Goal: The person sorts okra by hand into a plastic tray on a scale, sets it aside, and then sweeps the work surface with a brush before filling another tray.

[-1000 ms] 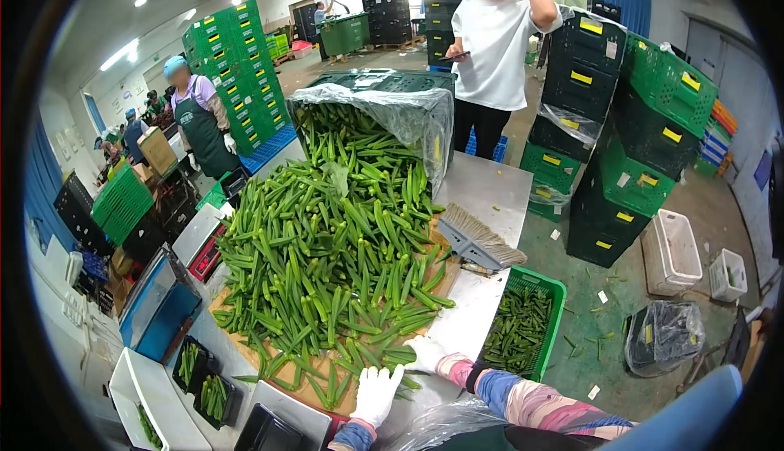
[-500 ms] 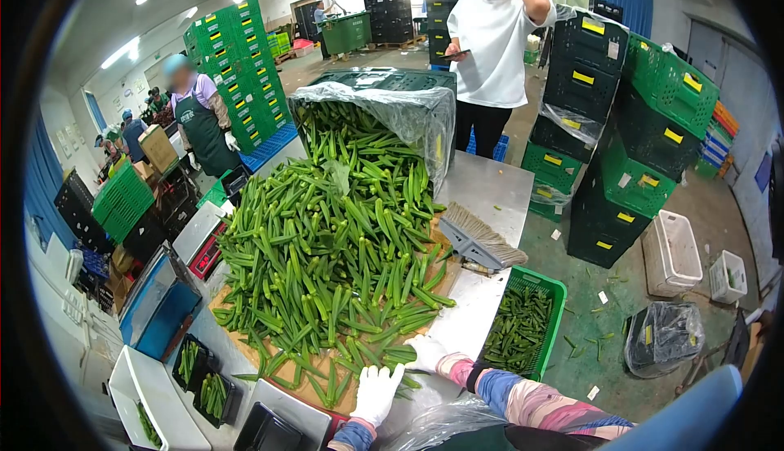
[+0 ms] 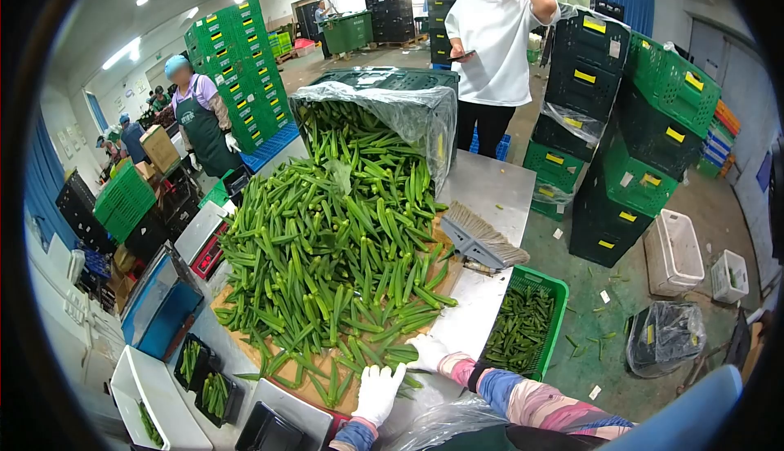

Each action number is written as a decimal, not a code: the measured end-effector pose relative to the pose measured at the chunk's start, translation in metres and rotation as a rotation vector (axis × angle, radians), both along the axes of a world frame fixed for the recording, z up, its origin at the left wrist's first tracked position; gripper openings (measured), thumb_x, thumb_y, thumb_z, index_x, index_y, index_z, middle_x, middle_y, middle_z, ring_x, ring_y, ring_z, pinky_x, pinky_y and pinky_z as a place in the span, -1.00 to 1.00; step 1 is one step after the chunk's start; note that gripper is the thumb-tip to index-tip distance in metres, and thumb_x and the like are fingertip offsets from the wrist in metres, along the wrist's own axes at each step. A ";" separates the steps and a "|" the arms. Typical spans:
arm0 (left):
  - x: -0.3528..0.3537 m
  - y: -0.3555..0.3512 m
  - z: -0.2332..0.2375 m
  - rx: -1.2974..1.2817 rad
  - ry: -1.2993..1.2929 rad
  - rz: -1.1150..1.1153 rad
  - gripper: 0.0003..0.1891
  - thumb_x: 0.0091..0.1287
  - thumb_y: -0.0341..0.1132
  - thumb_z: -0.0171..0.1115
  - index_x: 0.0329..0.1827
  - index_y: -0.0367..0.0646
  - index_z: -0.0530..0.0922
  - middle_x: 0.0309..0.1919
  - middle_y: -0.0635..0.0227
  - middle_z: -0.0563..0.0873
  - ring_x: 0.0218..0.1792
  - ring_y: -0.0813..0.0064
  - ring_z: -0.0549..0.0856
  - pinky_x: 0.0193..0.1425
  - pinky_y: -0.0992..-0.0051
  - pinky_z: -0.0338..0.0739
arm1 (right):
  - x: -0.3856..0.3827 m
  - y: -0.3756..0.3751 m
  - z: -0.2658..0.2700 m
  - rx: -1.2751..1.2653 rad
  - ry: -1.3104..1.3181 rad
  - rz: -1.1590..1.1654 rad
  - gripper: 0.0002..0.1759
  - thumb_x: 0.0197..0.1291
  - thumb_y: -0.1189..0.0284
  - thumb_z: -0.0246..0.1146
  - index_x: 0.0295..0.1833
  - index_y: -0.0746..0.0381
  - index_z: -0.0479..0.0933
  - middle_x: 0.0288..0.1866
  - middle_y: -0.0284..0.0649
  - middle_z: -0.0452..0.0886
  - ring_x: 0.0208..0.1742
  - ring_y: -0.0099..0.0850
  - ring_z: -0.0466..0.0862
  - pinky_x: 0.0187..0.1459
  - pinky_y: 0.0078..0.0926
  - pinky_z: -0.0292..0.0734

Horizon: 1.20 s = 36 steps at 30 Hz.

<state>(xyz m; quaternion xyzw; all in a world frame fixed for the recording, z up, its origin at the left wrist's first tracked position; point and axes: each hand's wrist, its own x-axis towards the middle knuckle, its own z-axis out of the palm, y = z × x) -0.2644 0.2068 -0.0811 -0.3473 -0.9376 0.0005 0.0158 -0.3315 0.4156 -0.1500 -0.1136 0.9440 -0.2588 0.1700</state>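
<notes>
The left hand (image 3: 377,395), in a white glove, lies open with fingers spread at the near edge of the okra pile (image 3: 327,247); whether it grips a pod cannot be told. The right hand (image 3: 425,353), also gloved, is partly open at the pile's near right corner, fingers pointing into it; any hold is unclear. The pile covers most of a tan board (image 3: 306,390) on the metal table (image 3: 510,189). Behind it, a plastic-lined crate (image 3: 384,78) lies on its side, spilling okra. Right of the pile is a brush (image 3: 482,238), with a green basket (image 3: 557,320) of okra lower down. Left of its near end are two black trays (image 3: 214,398) holding okra. Beyond the table, a person in a white shirt (image 3: 494,46) holds a phone (image 3: 463,55).
</notes>
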 end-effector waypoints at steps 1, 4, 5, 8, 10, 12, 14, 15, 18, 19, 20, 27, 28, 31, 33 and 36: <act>0.000 0.000 0.000 0.001 -0.001 0.000 -0.43 0.34 -0.40 0.04 0.47 0.00 0.43 -0.10 0.19 0.60 0.00 0.11 0.56 0.31 0.04 0.38 | 0.000 0.000 0.000 -0.005 0.002 0.003 -0.22 0.08 -0.05 0.47 0.34 0.11 0.49 0.20 0.03 0.56 0.27 0.01 0.56 0.32 -0.05 0.45; 0.000 0.000 0.000 -0.007 -0.002 -0.002 -0.44 0.34 -0.40 0.04 0.47 0.00 0.43 -0.10 0.18 0.60 0.00 0.11 0.56 0.31 0.04 0.38 | 0.000 0.001 -0.001 0.005 0.003 0.012 -0.21 0.07 -0.06 0.47 0.34 0.11 0.49 0.20 0.03 0.56 0.27 0.01 0.56 0.31 -0.06 0.45; 0.000 0.000 0.001 -0.011 -0.001 -0.002 -0.44 0.34 -0.40 0.04 0.47 0.00 0.43 -0.09 0.18 0.60 0.00 0.11 0.55 0.31 0.05 0.38 | 0.000 0.001 -0.001 0.012 0.004 0.016 -0.21 0.07 -0.06 0.47 0.34 0.11 0.49 0.20 0.03 0.56 0.27 0.01 0.56 0.31 -0.06 0.45; 0.000 0.000 0.002 0.000 -0.009 -0.002 -0.43 0.34 -0.40 0.04 0.47 -0.01 0.42 -0.08 0.17 0.60 0.00 0.11 0.55 0.31 0.05 0.37 | 0.000 0.001 -0.001 0.025 0.020 0.025 -0.19 0.06 -0.07 0.46 0.35 0.12 0.48 0.21 0.01 0.58 0.26 -0.02 0.59 0.28 -0.08 0.49; 0.000 -0.001 -0.003 0.012 -0.019 0.001 -0.43 0.36 -0.39 0.04 0.48 0.00 0.41 -0.07 0.16 0.61 0.02 0.08 0.56 0.32 -0.01 0.37 | -0.001 0.001 -0.002 0.012 0.009 0.013 -0.19 0.07 -0.08 0.46 0.35 0.13 0.48 0.21 0.02 0.57 0.27 -0.01 0.57 0.31 -0.07 0.45; 0.000 -0.002 -0.005 0.014 -0.030 0.003 -0.43 0.36 -0.39 0.04 0.49 0.00 0.41 -0.06 0.15 0.61 0.03 0.07 0.56 0.33 -0.04 0.37 | -0.001 0.001 -0.002 0.007 -0.001 0.009 -0.19 0.07 -0.08 0.46 0.35 0.14 0.49 0.22 0.03 0.56 0.27 -0.01 0.56 0.33 -0.07 0.43; 0.000 -0.002 -0.005 0.006 -0.040 0.004 -0.43 0.36 -0.39 0.04 0.49 0.00 0.41 -0.06 0.15 0.61 0.02 0.08 0.56 0.33 -0.04 0.37 | -0.001 0.001 0.001 0.009 -0.008 0.013 -0.18 0.07 -0.09 0.46 0.36 0.15 0.48 0.22 0.03 0.56 0.28 -0.01 0.56 0.33 -0.07 0.43; 0.000 -0.001 -0.004 0.008 -0.034 0.004 -0.43 0.36 -0.39 0.04 0.49 0.00 0.41 -0.06 0.15 0.61 0.01 0.08 0.55 0.33 -0.04 0.37 | 0.000 0.001 0.003 0.011 -0.010 0.012 -0.17 0.07 -0.09 0.46 0.36 0.14 0.48 0.22 0.03 0.56 0.28 -0.01 0.56 0.33 -0.07 0.43; 0.000 -0.001 -0.002 0.011 -0.025 0.002 -0.43 0.36 -0.39 0.04 0.49 0.00 0.41 -0.07 0.16 0.60 0.01 0.08 0.55 0.33 -0.04 0.37 | 0.000 0.001 0.006 0.015 -0.013 0.011 -0.16 0.07 -0.09 0.46 0.37 0.14 0.47 0.22 0.03 0.56 0.28 -0.01 0.56 0.34 -0.07 0.43; 0.000 -0.001 -0.003 0.010 -0.026 0.003 -0.43 0.36 -0.39 0.04 0.49 0.00 0.41 -0.07 0.16 0.60 0.01 0.08 0.55 0.33 -0.04 0.37 | 0.000 0.001 0.006 0.014 -0.013 0.011 -0.16 0.07 -0.09 0.46 0.38 0.14 0.47 0.22 0.03 0.56 0.28 -0.02 0.56 0.34 -0.07 0.43; 0.000 -0.001 -0.003 0.010 -0.027 0.003 -0.43 0.36 -0.39 0.04 0.49 0.00 0.41 -0.07 0.16 0.60 0.01 0.08 0.55 0.33 -0.04 0.37 | 0.000 0.001 0.005 0.013 -0.013 0.011 -0.16 0.07 -0.09 0.46 0.38 0.14 0.47 0.23 0.03 0.56 0.28 -0.02 0.56 0.34 -0.07 0.43; 0.000 -0.002 -0.005 0.022 -0.024 0.003 -0.43 0.35 -0.39 0.05 0.48 0.00 0.41 -0.07 0.16 0.60 0.01 0.08 0.55 0.33 -0.04 0.37 | -0.001 0.001 0.006 0.013 -0.022 0.013 -0.16 0.07 -0.08 0.46 0.38 0.15 0.47 0.24 0.02 0.56 0.30 -0.03 0.55 0.34 -0.08 0.43; 0.000 -0.002 -0.006 0.022 -0.016 0.001 -0.43 0.35 -0.39 0.05 0.48 0.00 0.41 -0.07 0.17 0.60 0.01 0.08 0.55 0.33 -0.04 0.37 | -0.001 0.001 0.005 0.010 -0.016 0.010 -0.17 0.07 -0.08 0.45 0.37 0.14 0.47 0.23 0.02 0.56 0.30 -0.03 0.55 0.34 -0.08 0.43; 0.000 -0.002 -0.008 0.023 -0.002 -0.003 -0.43 0.35 -0.39 0.05 0.48 0.01 0.41 -0.08 0.17 0.60 0.01 0.09 0.55 0.33 -0.04 0.37 | -0.001 0.000 -0.001 -0.003 -0.001 0.001 -0.18 0.07 -0.08 0.46 0.36 0.13 0.48 0.22 0.02 0.57 0.29 -0.03 0.56 0.33 -0.07 0.43; 0.000 -0.002 -0.009 0.023 0.002 -0.003 -0.43 0.35 -0.39 0.05 0.48 0.01 0.41 -0.08 0.17 0.60 0.01 0.09 0.55 0.34 -0.04 0.37 | 0.000 0.001 -0.001 -0.009 0.002 -0.001 -0.19 0.06 -0.07 0.46 0.36 0.12 0.48 0.21 0.02 0.57 0.28 -0.02 0.56 0.32 -0.06 0.43; 0.000 -0.002 -0.007 0.022 -0.007 -0.001 -0.43 0.35 -0.39 0.04 0.48 0.01 0.41 -0.07 0.17 0.61 0.01 0.09 0.56 0.33 -0.04 0.37 | 0.000 0.001 -0.001 -0.013 0.009 0.005 -0.19 0.06 -0.07 0.47 0.37 0.11 0.48 0.18 0.03 0.58 0.26 -0.01 0.57 0.31 -0.06 0.44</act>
